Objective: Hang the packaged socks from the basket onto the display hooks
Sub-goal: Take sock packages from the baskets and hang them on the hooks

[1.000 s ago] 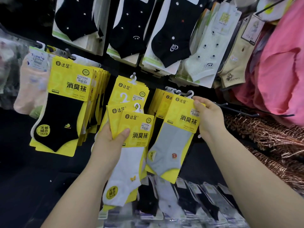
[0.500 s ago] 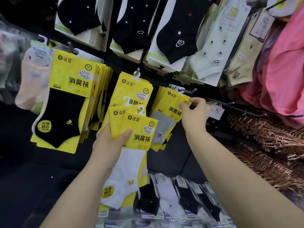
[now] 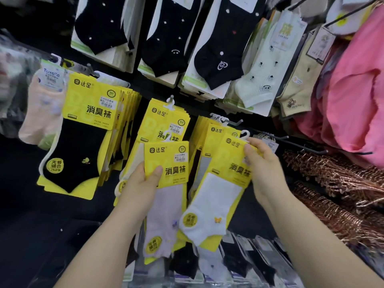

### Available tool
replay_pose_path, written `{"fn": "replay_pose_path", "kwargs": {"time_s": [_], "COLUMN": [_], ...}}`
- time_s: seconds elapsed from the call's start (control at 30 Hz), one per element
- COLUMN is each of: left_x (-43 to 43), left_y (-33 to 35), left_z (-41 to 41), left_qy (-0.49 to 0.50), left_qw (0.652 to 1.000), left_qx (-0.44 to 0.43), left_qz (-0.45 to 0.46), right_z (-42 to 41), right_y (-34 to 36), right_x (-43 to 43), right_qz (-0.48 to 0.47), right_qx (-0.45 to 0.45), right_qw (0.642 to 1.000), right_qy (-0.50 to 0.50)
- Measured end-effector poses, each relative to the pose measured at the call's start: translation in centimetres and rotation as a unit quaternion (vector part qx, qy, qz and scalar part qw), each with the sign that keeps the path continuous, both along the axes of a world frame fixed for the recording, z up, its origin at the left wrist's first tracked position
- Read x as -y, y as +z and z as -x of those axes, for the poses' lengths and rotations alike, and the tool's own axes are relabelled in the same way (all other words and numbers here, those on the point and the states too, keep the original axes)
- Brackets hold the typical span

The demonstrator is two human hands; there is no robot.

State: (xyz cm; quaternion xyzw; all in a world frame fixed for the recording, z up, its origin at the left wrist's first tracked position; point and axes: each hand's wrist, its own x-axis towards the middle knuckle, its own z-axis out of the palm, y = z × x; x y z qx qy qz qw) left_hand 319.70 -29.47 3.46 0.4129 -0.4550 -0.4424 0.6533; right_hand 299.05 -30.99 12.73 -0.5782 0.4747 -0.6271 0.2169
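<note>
My left hand (image 3: 138,190) grips a stack of yellow sock packs (image 3: 166,163); the front one shows a pale lilac sock. My right hand (image 3: 264,169) pinches the upper right edge of one yellow pack with a white sock (image 3: 218,196), its white hanger hook (image 3: 245,135) free in the air. That pack hangs tilted just below and in front of the right display hook (image 3: 232,122), which carries several yellow packs (image 3: 209,132). The middle hook (image 3: 171,99) holds more yellow packs (image 3: 166,119). No basket is in view.
Yellow packs with black socks (image 3: 83,132) hang at the left. Black dotted socks (image 3: 218,48) and cream socks (image 3: 261,75) hang above. Bare metal hooks (image 3: 301,146) jut out at the right, over copper-coloured hangers (image 3: 336,194). Pink cloth (image 3: 357,90) fills the far right. Boxed socks (image 3: 239,262) lie below.
My right hand left the grey-sock pack on the right hook and came down. It now holds the white-sock pack taken from my left hand's stack, leaving a lilac pack in front.
</note>
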Motion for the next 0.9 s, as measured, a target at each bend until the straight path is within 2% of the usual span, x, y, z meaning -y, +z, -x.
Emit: {"fn": "replay_pose_path", "kwargs": {"time_s": [0.1,0.2,0.3,0.43,0.53,0.63,0.67,0.73,0.8,0.9], "left_x": [0.3,0.4,0.6,0.6,0.4,0.1,0.0,-0.1,-0.3,-0.4], "left_y": [-0.6,-1.0,-1.1,-0.8,-0.8,-0.6,-0.5,-0.3,-0.1,0.1], "left_z": [-0.4,-0.3,-0.1,-0.1,0.1,0.3,0.4,0.8,1.1,1.4], "left_qy": [0.012,0.019,0.015,0.013,0.008,-0.013,-0.020,-0.031,-0.041,-0.064], "left_qw": [0.999,0.998,0.999,0.999,0.999,0.999,0.999,0.998,0.997,0.995], "left_qx": [0.034,0.053,0.052,0.033,0.039,0.044,0.045,0.046,0.041,0.031], "left_qz": [-0.001,0.006,0.007,-0.001,0.000,0.012,0.018,0.031,0.047,0.073], "right_z": [1.3,0.3,-1.5,-2.3,-1.9,-2.0,-2.3,-3.3,-4.5,-4.9], "right_y": [1.1,2.4,3.1,2.6,2.1,0.9,0.4,-0.8,-1.7,-2.3], "right_x": [1.2,3.3,5.5,7.0,7.4,5.9,4.9,2.7,0.6,-0.8], "right_qz": [-0.016,-0.022,-0.041,-0.055,-0.058,-0.078,-0.066,-0.066,-0.099,-0.101], "right_qx": [-0.016,-0.015,-0.055,-0.020,-0.006,-0.063,-0.079,-0.127,-0.177,-0.179], "right_qw": [0.998,0.997,0.996,0.996,0.990,0.974,0.979,0.988,0.978,0.972], "right_qy": [-0.057,-0.072,-0.064,-0.067,-0.130,-0.204,-0.178,-0.061,0.057,0.117]}}
